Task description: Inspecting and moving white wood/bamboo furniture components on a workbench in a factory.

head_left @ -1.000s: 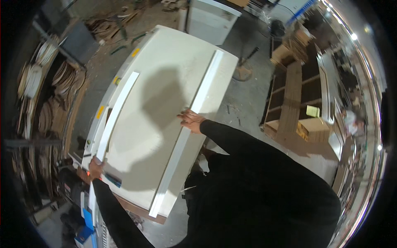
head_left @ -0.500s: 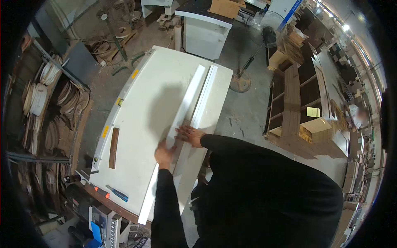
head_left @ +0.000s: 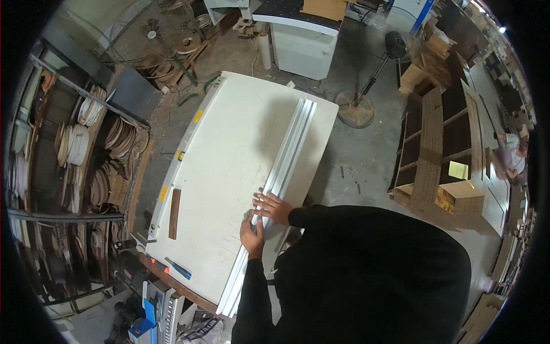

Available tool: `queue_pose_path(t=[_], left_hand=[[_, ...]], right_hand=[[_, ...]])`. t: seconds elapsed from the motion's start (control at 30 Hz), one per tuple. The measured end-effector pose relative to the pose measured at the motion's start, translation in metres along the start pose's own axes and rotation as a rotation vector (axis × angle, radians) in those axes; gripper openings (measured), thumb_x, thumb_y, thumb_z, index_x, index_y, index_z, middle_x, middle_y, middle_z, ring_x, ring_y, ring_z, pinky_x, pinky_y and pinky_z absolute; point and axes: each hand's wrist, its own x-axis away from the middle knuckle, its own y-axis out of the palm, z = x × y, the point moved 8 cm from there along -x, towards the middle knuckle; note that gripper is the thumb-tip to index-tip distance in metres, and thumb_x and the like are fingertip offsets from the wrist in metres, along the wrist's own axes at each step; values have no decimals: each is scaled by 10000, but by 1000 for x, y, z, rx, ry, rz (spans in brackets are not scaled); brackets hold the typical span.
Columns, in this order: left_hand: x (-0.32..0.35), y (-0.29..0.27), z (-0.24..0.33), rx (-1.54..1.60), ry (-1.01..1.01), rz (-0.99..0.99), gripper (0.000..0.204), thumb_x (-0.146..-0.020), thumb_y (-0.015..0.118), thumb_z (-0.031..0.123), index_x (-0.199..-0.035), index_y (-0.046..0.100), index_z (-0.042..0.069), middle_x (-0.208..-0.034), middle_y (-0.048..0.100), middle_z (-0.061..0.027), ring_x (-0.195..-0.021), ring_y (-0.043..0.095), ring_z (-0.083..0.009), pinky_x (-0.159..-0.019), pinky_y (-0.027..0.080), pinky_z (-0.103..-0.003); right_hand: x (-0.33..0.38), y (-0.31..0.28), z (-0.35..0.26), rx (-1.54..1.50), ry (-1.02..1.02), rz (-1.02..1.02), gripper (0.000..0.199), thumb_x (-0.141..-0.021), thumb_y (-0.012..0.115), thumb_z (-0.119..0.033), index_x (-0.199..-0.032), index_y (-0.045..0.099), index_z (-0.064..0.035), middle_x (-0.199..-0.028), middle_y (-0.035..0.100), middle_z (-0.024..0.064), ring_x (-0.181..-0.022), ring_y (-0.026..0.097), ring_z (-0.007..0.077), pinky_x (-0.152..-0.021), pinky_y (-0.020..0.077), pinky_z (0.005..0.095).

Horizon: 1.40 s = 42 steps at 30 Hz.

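1 white tabletop, 2 white strips side by side on its right, 1 level along left edge; my right hand spread over strips, left hand half-curled there, can't tell if gripping; 1 brown slat

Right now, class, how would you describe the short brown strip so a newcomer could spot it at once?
Find the big white tabletop, then the long level with yellow patches along its left edge. The brown strip lies just right of the level's lower part. Unlike the long white strips across the tabletop, it is short and dark.
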Motion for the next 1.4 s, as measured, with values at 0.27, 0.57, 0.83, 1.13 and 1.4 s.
queue_pose_path(t=[0.27,0.57,0.83,1.13,1.4], left_hand=[[5,30,9,-444,-69,-186,792,-826,837,509,-1373,580,-3,-1302,657,-203,-1224,602,-395,-1025,464,-517],[11,38,9,-580,-126,-195,954,-780,835,590,-1431,539,-42,-1277,650,-221,-1226,595,-408,-1071,426,-528],[15,37,18,-590,-178,-140,845,-834,804,560,-1409,570,-12,-1269,659,-194,-1154,625,-398,-1035,446,-520],[3,36,-9,23,-333,10,377,-1084,597,349,-1132,736,2,-868,678,-150,-703,653,-282,-652,530,-410],[-7,49,-24,121,-399,70,329,-1068,640,287,-1015,718,-27,-816,671,-167,-697,652,-279,-653,527,-389]], right_hand=[[-7,-6,26,-208,-171,177,480,-941,590,-202,-1412,655,-266,-1360,636,40,-1351,558,276,-1246,354,499],[-32,-14,126,-321,-174,-198,924,-585,924,-610,-1350,690,-147,-1415,594,126,-1384,485,348,-1235,314,495],[-6,-80,407,-45,577,42,1142,-753,836,-642,-1597,376,-24,-1689,290,231,-1592,211,418,-1301,184,561],[3,-55,514,-493,744,100,812,-838,831,-535,-1446,590,-54,-1457,610,202,-1385,548,352,-1168,430,432],[9,-54,516,-526,716,256,841,-831,822,-549,-1469,586,-55,-1499,591,217,-1403,542,366,-1181,423,436]])
